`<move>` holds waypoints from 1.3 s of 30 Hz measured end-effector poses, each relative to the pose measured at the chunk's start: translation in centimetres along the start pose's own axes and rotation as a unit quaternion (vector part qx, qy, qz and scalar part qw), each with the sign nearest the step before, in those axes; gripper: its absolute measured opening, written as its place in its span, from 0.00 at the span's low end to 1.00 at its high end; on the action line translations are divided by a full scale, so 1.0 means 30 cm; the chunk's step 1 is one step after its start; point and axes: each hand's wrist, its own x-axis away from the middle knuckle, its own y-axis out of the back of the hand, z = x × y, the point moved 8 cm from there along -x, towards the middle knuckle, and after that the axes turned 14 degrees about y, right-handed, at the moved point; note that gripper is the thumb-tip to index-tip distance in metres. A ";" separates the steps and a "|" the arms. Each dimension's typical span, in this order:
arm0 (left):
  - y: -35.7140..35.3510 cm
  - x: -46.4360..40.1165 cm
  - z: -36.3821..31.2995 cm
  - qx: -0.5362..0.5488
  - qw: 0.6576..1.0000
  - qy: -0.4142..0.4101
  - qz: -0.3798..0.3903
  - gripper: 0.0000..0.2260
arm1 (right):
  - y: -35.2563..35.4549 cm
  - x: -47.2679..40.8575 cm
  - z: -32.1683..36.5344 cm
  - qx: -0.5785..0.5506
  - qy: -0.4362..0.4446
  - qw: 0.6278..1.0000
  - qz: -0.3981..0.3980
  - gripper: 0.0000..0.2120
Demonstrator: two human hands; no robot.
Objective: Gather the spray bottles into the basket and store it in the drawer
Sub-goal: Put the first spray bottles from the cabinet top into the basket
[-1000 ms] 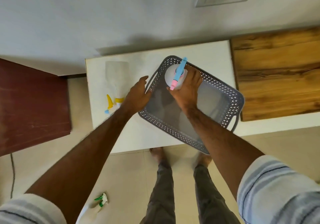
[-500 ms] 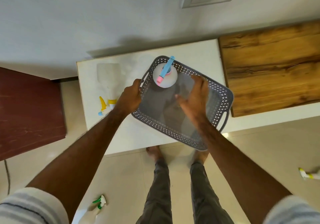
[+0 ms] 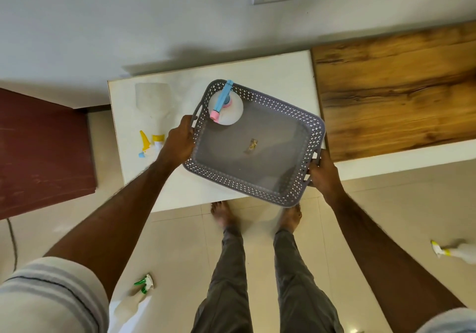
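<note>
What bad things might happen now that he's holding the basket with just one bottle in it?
1. The blue-and-pink bottle stands upright in a far corner of the basket; if it tilts, the bottle may topple or slide.
2. The basket's near edge hangs past the white table, held by the left hand and right hand; a slipped grip could drop it.
3. The green-trigger bottle lies on the floor near his feet, so he might trip.
</note>
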 end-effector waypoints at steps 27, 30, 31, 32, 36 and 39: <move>-0.084 0.124 0.105 0.151 0.980 0.114 -0.057 0.15 | 0.073 -0.303 0.249 0.193 0.133 0.970 0.061 0.20; 0.007 0.153 0.098 0.100 0.983 0.077 -0.135 0.15 | 0.086 -0.212 0.338 0.349 0.253 0.900 -0.061 0.20; 0.050 0.163 0.092 0.064 0.981 0.054 -0.174 0.16 | 0.062 -0.161 0.373 0.360 0.305 0.878 -0.082 0.19; 0.088 0.169 0.085 0.018 0.976 0.039 -0.214 0.18 | 0.018 -0.116 0.393 0.340 0.347 0.872 -0.062 0.18; 0.211 0.132 0.156 -0.064 0.954 0.092 -0.276 0.22 | -0.309 0.043 0.395 0.250 0.417 0.851 0.198 0.13; 0.223 0.043 0.270 -0.083 0.957 0.177 -0.214 0.29 | -0.513 0.120 0.373 0.219 0.398 0.844 0.284 0.11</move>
